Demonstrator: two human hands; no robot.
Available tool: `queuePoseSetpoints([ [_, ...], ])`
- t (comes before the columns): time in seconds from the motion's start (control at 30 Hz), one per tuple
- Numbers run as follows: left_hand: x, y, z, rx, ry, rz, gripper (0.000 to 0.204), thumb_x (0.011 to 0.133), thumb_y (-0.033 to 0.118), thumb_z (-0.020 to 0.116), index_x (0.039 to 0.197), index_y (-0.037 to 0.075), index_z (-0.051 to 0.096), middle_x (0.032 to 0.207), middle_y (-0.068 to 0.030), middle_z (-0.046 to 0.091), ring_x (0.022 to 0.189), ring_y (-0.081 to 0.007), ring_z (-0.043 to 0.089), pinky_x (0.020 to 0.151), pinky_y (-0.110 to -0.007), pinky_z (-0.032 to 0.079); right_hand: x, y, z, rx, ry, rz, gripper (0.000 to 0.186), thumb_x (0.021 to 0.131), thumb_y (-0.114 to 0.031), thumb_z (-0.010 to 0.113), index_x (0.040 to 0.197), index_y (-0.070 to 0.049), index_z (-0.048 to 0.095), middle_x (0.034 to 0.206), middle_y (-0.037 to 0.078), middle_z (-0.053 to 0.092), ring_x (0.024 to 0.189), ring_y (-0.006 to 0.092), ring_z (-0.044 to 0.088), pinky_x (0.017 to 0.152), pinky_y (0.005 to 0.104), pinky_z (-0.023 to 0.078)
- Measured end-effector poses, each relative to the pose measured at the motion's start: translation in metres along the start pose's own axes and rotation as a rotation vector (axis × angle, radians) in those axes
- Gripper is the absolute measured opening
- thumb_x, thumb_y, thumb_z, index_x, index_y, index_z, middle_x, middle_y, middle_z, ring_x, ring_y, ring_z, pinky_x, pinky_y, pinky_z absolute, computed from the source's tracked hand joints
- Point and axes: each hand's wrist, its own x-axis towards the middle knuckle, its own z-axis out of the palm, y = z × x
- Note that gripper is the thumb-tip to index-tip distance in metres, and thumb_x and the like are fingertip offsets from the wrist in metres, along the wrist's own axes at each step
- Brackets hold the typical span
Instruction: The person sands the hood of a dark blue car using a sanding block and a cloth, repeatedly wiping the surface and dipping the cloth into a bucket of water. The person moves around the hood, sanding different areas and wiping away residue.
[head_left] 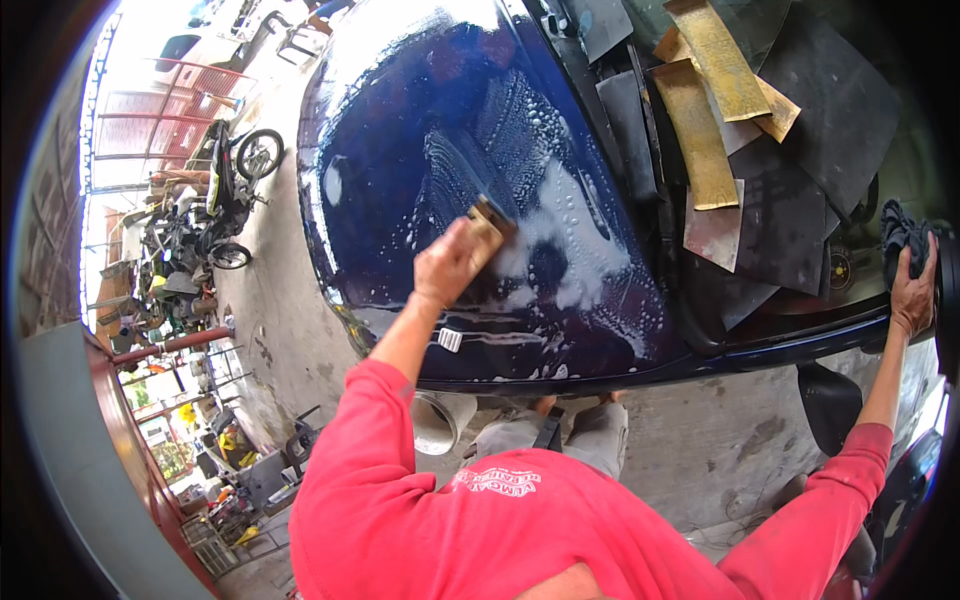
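Observation:
My left hand (pixel 447 262) grips a tan, dark-edged sanding block (pixel 488 226) and presses it on the wet blue car hood (pixel 390 240). White suds (pixel 575 240) and streaky lather spread over the paint around the block. Out to the right, my right hand (pixel 912 290) is closed on a bunched dark cloth (pixel 903 235), by the side of the windshield. Between the hands, black sheets (pixel 740 195) and worn yellow strips (pixel 700 140) that look like sandpaper lie across the windshield.
A pale bucket (pixel 437 425) stands on the concrete floor beside the car, near my legs. The side mirror (pixel 830 405) juts out below the right arm. Left of the car are a motorcycle (pixel 235 190), piled parts (pixel 170 250) and a cluttered area with tools (pixel 230 500).

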Motion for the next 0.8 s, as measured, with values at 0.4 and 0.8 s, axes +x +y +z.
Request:
queuePoseSetpoints([
  [0.4,-0.034,0.013,0.012,-0.104,-0.019,-0.183,0.05,0.11,0.037,0.063,0.153,0.012,0.057,0.12,-0.0223,0.079,0.103,-0.0465,0.077,0.084,-0.053,0.063,0.007,-0.014,-0.011,-0.057,0.028,-0.042,0.053,0.103,-0.032,0.075,0.15,-0.009,0.064,0.149,0.015,0.069,0.137,0.0356,0.066,0.114,0.0453,0.053],
  [0.8,0.168,-0.006,0.018,0.499,0.163,0.149,0.046,0.104,0.039,0.071,0.139,0.009,0.063,0.112,-0.0262,0.078,0.101,-0.0422,0.078,0.082,-0.051,0.064,0.005,-0.02,-0.019,-0.039,0.021,-0.03,0.053,0.103,-0.027,0.075,0.151,-0.008,0.062,0.15,0.018,0.068,0.138,0.0377,0.065,0.116,0.0465,0.052],
])
